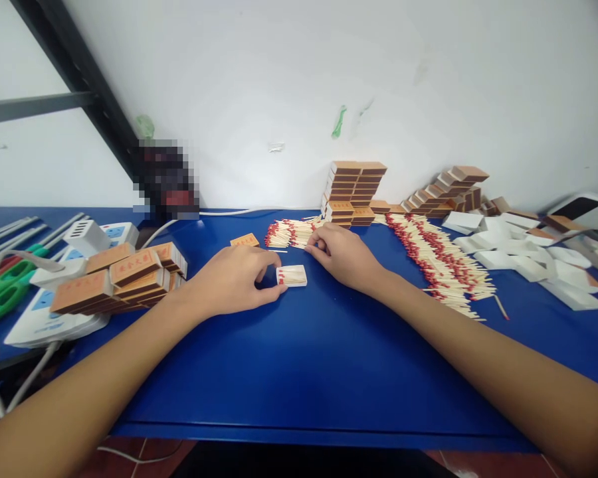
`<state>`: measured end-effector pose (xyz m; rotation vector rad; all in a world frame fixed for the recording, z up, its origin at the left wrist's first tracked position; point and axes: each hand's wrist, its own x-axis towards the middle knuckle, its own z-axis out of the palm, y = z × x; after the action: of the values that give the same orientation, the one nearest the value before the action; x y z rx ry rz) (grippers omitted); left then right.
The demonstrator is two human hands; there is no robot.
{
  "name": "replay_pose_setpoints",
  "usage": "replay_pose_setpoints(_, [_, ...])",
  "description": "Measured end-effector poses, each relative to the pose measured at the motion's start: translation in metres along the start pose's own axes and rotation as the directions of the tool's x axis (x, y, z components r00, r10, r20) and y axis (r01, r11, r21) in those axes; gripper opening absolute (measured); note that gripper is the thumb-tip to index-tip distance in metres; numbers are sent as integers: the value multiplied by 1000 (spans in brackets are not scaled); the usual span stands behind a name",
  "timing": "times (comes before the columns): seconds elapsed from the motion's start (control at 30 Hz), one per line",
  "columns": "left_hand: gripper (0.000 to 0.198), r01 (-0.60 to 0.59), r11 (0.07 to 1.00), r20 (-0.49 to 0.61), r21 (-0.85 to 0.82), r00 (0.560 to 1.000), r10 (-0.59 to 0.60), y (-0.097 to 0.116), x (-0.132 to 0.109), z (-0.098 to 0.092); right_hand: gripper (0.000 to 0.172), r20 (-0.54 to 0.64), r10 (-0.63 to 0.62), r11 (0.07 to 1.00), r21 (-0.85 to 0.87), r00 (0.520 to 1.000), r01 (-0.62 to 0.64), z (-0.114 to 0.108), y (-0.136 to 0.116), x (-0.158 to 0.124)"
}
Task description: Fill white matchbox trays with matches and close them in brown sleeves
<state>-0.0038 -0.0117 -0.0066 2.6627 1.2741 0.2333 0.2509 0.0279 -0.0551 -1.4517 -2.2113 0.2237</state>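
A small white matchbox tray (305, 277) with a few red-tipped matches in it lies on the blue table. My left hand (234, 277) grips its left end between thumb and forefinger. Just beyond the tray, my right hand (343, 253) has its fingers pinched together at the near edge of a match pile (292, 232); whatever is between the fingertips is hidden. One single match (278, 251) lies in front of that pile. Behind my left hand sits an orange matchbox (244, 240), partly covered by the hand.
Stacked matchboxes (356, 189) stand against the wall, with leaning ones (443, 189) to their right. A long match heap (441, 265) and loose white trays (523, 249) spread rightward. At left, more matchboxes (124, 279) rest on a power strip (54, 325) near green-handled scissors (10, 292).
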Motion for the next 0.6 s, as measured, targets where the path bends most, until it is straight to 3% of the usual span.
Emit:
replay_pose_setpoints(0.13, [28, 7, 1000, -3, -4, 1000, -7, 0, 0, 0, 6, -12, -78, 997, 25, 997, 78, -1, 3, -3])
replay_pose_setpoints(0.23, [28, 4, 1000, -6, -9, 1000, -4, 0, 0, 0, 11, 6, -124, 992, 24, 992, 124, 0, 5, -2])
replay_pose_setpoints(0.6, [31, -7, 1000, 0, -12, 1000, 7, 0, 2, 1, 12, 2, -87, 996, 19, 996, 86, -1, 4, -1])
